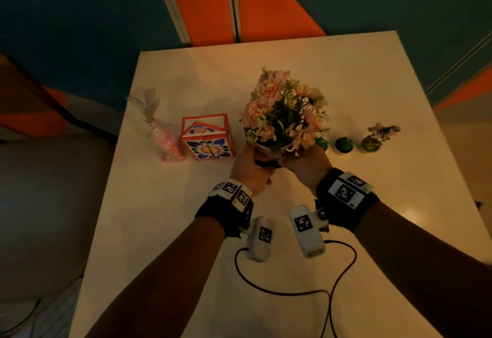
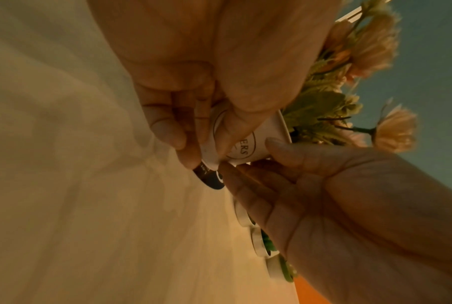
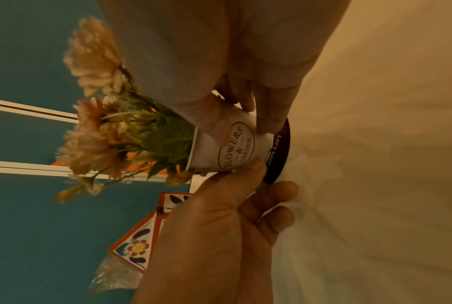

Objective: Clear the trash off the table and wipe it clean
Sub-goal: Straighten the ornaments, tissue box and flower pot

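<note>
Both your hands grasp the white flower pot point(image 3: 235, 148): your left hand point(image 1: 250, 168) wraps its near left side, your right hand point(image 1: 306, 166) its right side, fingers curled round the wall. Lettered "FLOWERS & GARDEN", the pot stands on a dark round coaster point(image 3: 280, 152) near the middle of the desk point(image 1: 346, 71), pink flowers point(image 1: 282, 109) rising above. Left of it stand a patterned box point(image 1: 206, 138) and a wrapped pink packet point(image 1: 165, 138); right of it, small green plants point(image 1: 344, 144) in a row.
</note>
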`<state>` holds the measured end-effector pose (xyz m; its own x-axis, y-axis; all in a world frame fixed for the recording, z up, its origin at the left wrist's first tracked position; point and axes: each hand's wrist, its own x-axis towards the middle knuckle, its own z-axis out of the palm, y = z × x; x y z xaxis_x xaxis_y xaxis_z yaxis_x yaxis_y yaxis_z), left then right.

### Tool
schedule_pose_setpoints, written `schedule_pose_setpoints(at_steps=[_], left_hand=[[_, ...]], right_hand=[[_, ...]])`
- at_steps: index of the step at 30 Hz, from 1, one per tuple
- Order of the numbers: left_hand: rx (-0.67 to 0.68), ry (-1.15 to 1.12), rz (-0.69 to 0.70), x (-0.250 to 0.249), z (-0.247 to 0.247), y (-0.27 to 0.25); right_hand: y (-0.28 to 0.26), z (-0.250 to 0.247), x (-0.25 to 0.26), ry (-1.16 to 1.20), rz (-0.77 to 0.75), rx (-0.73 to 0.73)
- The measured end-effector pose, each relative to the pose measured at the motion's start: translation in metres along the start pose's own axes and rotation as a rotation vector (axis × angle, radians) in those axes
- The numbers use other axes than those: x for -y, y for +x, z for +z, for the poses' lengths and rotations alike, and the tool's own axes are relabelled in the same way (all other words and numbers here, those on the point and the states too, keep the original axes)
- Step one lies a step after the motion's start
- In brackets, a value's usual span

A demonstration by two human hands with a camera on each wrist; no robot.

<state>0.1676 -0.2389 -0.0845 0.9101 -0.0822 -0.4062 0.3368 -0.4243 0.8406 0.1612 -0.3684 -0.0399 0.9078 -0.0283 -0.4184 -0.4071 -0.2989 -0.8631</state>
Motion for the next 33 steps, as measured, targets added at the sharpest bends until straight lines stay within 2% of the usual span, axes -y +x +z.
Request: schedule_pose_setpoints(at_steps=[2,11,13,15,18,20,22,25,30,33], left_hand=[[-0.021,0.000,-0.023,0.001,0.001,0.004],[-0.085,0.036,-0.032,0.001,0.005,0.004],[-0.125,0.120,-0.044,0.004,0.008,-0.006],[-0.132,0.326,0.025,0.007,0.018,-0.020],[-0.035,0.561,0.218,-0.001,0.044,-0.029],[0.025,0.650,0.300,-0.014,0.058,-0.023],[0.060,0.717,0.351,-0.027,0.072,-0.012],[0.093,0.793,0.340,-0.041,0.087,0.005],[0.082,0.864,0.233,-0.049,0.097,0.030],[0.064,0.861,0.235,-0.048,0.101,0.037]], right_hand=[[0.004,-0.001,0.000,-0.054,0.007,0.037],[0.010,-0.014,-0.017,-0.028,0.044,0.102],[0.004,-0.027,-0.034,0.008,0.113,0.078],[-0.006,-0.045,-0.055,0.016,0.189,0.062],[-0.019,-0.077,-0.068,-0.314,0.139,0.019],[-0.015,-0.091,-0.064,-0.575,0.084,-0.003],[-0.003,-0.098,-0.056,-0.741,0.068,0.002],[0.012,-0.103,-0.046,-0.852,0.083,0.043],[0.033,-0.112,-0.047,-0.897,0.144,0.110],[0.043,-0.114,-0.053,-0.912,0.169,0.146]])
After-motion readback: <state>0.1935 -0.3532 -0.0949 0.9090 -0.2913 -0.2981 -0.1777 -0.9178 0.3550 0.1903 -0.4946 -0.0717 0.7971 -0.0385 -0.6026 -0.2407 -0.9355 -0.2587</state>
